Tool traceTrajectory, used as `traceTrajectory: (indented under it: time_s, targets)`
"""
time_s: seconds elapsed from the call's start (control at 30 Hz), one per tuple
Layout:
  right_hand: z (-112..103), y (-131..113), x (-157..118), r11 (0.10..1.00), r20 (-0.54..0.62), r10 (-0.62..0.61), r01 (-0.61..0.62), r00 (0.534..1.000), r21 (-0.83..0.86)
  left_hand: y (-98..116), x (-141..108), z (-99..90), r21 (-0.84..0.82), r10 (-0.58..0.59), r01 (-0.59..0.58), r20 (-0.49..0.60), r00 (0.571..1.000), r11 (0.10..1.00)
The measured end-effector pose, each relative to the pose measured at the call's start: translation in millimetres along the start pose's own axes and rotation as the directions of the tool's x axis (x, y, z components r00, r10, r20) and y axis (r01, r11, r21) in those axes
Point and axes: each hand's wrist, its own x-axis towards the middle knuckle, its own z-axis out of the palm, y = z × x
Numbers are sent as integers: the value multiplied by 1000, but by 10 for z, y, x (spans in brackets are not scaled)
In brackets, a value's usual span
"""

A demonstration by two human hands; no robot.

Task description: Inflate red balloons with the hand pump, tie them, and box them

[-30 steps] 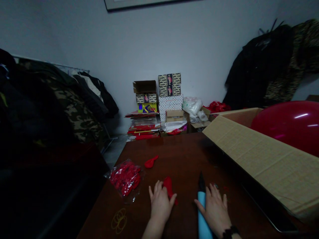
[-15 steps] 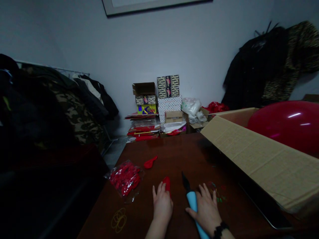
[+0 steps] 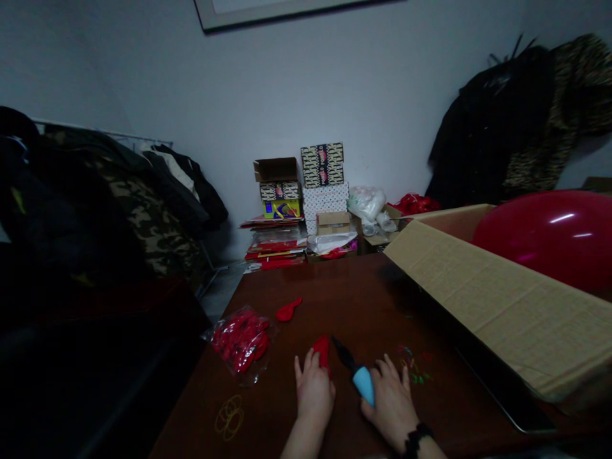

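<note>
My left hand rests low over the table with its fingers closed on a limp red balloon, whose rounded end pokes out ahead of the fingers. To its right, a light blue hand balloon pump with a black tapered nozzle lies on the tabletop. My right hand, a black band at its wrist, grips the pump between thumb and fingers, hiding its rear. The nozzle tip points toward the balloon, close but apart from it. Another flat red balloon lies farther off.
A clear bag of red balloons lies at left, with yellow rubber bands nearer me. Small coloured bands sit right of my right hand. A cardboard box holding a big inflated red balloon occupies the right side, a dark flat device beside it.
The pump has turned, its nozzle swinging left toward the balloon in my left hand. My right hand has rotated with it and now covers the pump's rear. My left hand has barely moved.
</note>
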Motion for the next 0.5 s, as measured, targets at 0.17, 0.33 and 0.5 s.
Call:
traceTrajectory:
  time_s: [0.17, 0.33, 0.5]
  targets:
    - [-60, 50, -33, 993, -6, -49, 49, 999, 106, -186, 225, -82, -479, -190, 126, -89, 978, 869]
    - [-126, 39, -112, 957, 20, -158, 148, 987, 248, -371, 506, -174, -917, -483, 340, 206, 851, 207]
    - [-143, -25, -161, 933, 27, -241, 224, 970, 281, -428, 578, -125, -901, -543, 395, 425, 724, -178]
